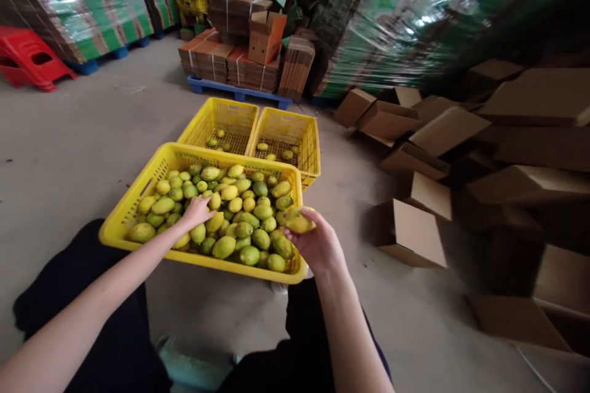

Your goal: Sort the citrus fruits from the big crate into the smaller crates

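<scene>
A yellow crate [271,277] full of green and yellow lemons stands in front of me. My right hand [319,244] is closed round a yellow-green lemon [298,221] at the crate's right rim. Over the left half of the crate, my left hand [198,212] reaches among the lemons, its fingers around a yellow lemon [214,201]. Its thumb is extended beside another lemon [215,221].
Two yellow crates [216,112] [314,141] with a few lemons stand behind. Open cardboard boxes [419,233] lie to the right. Flattened cartons [207,55] rest on a blue pallet [239,93]. A red stool [34,58] is far left.
</scene>
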Tool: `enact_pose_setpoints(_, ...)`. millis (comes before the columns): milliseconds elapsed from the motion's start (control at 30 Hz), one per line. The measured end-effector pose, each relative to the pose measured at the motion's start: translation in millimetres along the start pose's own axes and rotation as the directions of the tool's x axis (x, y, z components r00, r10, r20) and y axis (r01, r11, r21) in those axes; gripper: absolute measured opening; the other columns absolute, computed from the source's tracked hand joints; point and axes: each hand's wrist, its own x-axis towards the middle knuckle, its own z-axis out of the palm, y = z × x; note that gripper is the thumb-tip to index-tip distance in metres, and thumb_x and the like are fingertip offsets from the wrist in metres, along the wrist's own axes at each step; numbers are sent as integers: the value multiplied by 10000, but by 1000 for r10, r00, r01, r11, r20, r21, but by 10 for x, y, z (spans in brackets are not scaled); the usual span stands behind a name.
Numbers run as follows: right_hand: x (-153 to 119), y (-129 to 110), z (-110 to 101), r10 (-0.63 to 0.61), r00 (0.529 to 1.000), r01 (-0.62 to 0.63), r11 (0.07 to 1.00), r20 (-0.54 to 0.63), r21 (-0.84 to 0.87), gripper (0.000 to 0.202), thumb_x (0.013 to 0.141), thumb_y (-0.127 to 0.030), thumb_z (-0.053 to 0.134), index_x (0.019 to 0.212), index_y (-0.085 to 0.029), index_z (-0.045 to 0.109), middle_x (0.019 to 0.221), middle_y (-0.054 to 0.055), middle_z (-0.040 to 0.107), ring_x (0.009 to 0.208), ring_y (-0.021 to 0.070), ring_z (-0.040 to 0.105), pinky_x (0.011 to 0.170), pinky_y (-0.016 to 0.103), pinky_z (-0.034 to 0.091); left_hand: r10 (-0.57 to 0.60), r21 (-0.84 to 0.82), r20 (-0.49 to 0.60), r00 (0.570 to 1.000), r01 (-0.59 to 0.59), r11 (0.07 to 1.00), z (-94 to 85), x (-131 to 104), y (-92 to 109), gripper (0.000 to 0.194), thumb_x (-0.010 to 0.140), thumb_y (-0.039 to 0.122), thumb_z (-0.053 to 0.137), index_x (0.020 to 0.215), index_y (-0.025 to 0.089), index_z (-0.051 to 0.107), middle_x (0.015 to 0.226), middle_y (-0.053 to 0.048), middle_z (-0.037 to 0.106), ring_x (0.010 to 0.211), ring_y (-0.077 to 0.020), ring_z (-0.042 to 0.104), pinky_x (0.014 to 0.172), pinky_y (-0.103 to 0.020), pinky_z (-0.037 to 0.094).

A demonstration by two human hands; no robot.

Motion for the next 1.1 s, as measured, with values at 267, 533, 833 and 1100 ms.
enact_pose_setpoints(267, 152, 290, 222, 22, 998, -14, 991, 54, -130, 226, 683, -321, 740, 835, -202, 623, 720, 10, 708, 527, 145, 614, 483, 270, 535, -80, -385, 86, 993, 107, 917, -200, -379, 54, 566, 649, 174, 723, 1206, 150, 625, 1338, -167, 589, 1330, -376, 513, 1171, -497, 350)
enact_pose_setpoints(533, 139, 593, 398, -445, 889, 406, 653, 110, -639, 504, 569, -406, 849, 944, -249, 550, 726, -42, 639, 638, 182, 627, 565, 301, 522, -95, -932, 309, 946, 321, 171, -1190, -384, 489, 243, 815, 332, 730, 950, 157, 631, 871, -57, 691, 708, -142, 624, 606, -229, 513)
enact_pose_setpoints(833, 419, 829, 562, -519, 830, 516, 575, 204, -636, 502, 646, -431, 814, 1018, -243, 535, 901, 12, 698, 794, 220, 695, 689, 335, 578, 7, -822, 465, 885, 435, -369, -1242, -544, 1084, 280, 950, 402, 586, 1012, 134, 638, 788, -60, 694, 638, -129, 622, 494, -190, 466)
enact_pose_setpoints(1100, 405, 790, 770, -507, 832, 542, 660, 224, -520, 451, 628, -331, 855, 971, -254, 572, 948, 5, 711, 824, 193, 698, 724, 303, 576, 21, -898, 331, 943, 322, -301, -1201, -454, 1114, 505, 868, 606, 524, 1159, 199, 593, 1136, -118, 715, 1082, -294, 671, 827, -399, 581)
